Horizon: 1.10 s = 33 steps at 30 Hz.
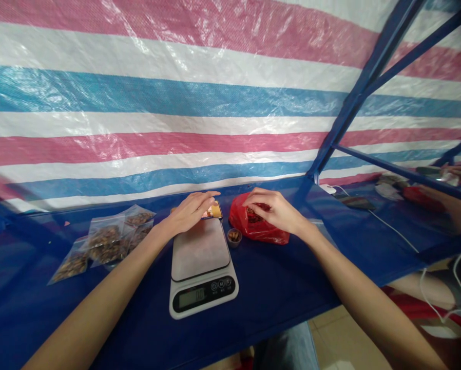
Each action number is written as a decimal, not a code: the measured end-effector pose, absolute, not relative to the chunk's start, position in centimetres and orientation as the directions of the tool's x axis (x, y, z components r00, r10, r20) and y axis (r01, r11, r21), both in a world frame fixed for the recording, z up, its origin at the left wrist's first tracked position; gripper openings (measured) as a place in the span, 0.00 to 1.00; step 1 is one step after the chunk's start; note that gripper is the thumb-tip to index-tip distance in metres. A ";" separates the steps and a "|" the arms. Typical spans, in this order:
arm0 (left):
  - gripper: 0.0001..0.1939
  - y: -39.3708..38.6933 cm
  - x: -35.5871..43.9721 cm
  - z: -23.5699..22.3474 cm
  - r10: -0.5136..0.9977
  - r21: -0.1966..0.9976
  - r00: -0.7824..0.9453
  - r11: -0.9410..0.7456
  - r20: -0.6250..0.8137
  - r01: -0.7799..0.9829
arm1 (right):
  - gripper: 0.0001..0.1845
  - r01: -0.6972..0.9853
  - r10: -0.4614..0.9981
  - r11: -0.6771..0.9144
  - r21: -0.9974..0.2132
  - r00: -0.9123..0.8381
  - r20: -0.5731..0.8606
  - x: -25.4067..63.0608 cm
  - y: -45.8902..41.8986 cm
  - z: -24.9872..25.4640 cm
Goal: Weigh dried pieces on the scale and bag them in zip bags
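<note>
My left hand [194, 209] is open, palm down, over the back of a white kitchen scale [202, 252], its fingers stretched out. Its display shows what looks like zero, and nothing lies on the visible part of its plate. Partly under my left hand is a phone [214, 210] with a lit screen. My right hand [272, 205] is at the mouth of a red plastic bag [249, 229]. Its thumb and fingers are curved and apart, over small brown pieces inside. Beside the bag stands a small clear cup [234, 237] holding brown pieces.
Several clear zip bags [106, 240] of brown pieces lie on the blue table [138, 298] at left. A blue metal frame [342, 118] rises at right, with a white cable [394, 231] beyond it. Another person's arm [456, 205] is at far right. A striped sheet [176, 97] hangs behind.
</note>
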<state>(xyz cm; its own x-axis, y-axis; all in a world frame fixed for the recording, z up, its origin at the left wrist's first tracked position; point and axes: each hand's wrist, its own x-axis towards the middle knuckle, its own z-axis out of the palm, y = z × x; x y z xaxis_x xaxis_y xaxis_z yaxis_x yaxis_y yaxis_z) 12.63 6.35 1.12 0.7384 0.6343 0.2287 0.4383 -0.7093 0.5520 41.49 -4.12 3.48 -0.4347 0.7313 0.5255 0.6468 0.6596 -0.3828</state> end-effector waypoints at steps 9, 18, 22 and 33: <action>0.31 6.4 12.7 0.4 0.650 0.518 0.736 -0.702 0.189 0.488 | 0.12 0.654 0.719 0.672 -0.347 -0.467 0.514 41.8 -4.2 3.6; 0.29 7.1 12.3 1.0 0.615 0.582 0.724 -0.727 0.313 0.366 | 0.12 0.661 0.729 0.663 -0.352 -0.462 0.506 42.0 -4.1 3.5; 0.30 7.0 12.3 0.7 0.649 0.577 0.706 -0.703 0.284 0.415 | 0.12 0.667 0.735 0.656 -0.353 -0.458 0.501 42.0 -4.0 3.5; 0.29 7.6 12.2 0.5 0.615 0.612 0.729 -0.710 0.299 0.348 | 0.12 0.671 0.737 0.658 -0.341 -0.483 0.472 42.2 -3.8 3.1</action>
<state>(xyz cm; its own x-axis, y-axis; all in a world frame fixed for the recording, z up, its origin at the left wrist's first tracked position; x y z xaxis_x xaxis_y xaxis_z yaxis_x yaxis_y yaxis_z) 12.16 7.63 0.52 0.7292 0.6154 0.2992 0.3478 -0.7099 0.6124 42.25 -3.77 3.08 -0.4833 0.7375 0.4718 0.6710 0.6582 -0.3414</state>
